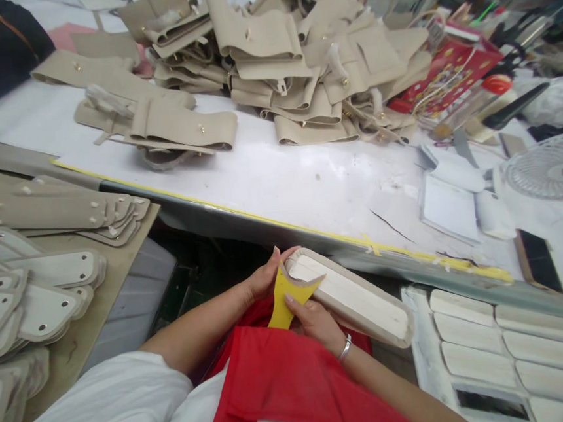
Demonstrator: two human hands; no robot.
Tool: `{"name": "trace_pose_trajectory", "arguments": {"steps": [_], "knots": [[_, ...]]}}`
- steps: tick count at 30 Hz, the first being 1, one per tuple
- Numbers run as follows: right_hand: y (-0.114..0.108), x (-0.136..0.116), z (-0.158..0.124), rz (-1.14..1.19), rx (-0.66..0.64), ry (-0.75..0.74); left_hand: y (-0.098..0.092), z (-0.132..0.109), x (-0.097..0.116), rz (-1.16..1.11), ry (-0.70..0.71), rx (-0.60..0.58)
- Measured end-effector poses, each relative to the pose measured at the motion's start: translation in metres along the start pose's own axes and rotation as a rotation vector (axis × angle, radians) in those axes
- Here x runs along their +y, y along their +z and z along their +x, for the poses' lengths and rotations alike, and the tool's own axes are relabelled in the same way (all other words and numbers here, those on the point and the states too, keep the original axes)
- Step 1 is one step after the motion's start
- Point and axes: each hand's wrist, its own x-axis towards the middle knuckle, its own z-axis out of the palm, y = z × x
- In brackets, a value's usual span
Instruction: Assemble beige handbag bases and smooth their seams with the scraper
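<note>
In my lap lies a long, round-ended cream form [362, 296] with a beige band around its edge. My left hand [266, 275] grips its near-left end, with the fingers partly hidden behind it. A flat yellow template [283, 303] with a curved notch at its top is pinched in my right hand [315, 323]. The template's notched end overlaps the left end of the form, and I cannot tell whether the two touch. Beneath my hands is a red apron [296, 374].
Beige leather pieces [256, 36] are heaped on the white table [298, 176]. White panels with holes [48, 303] stack at left. At right are a phone [537, 259], a fan [554, 167], a red bag [446, 68] and a tray [424, 343] of cream forms [477, 361].
</note>
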Motion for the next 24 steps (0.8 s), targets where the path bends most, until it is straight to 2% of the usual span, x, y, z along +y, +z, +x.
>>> {"name": "trace_pose_trajectory", "arguments": {"steps": [5,14,19,24], "knots": [[-0.007,-0.006,0.001,0.065,-0.036,-0.044,0.01,0.005,-0.005,0.032,0.056,0.04],[-0.012,-0.013,-0.001,0.123,0.058,-0.032,0.019,0.013,-0.011,0.12,0.093,0.155],[-0.008,-0.025,-0.007,0.081,0.142,0.019,0.018,0.015,-0.009,0.18,0.048,0.17],[-0.007,-0.029,-0.007,0.09,0.153,0.056,0.017,0.015,-0.004,0.179,-0.002,0.147]]}}
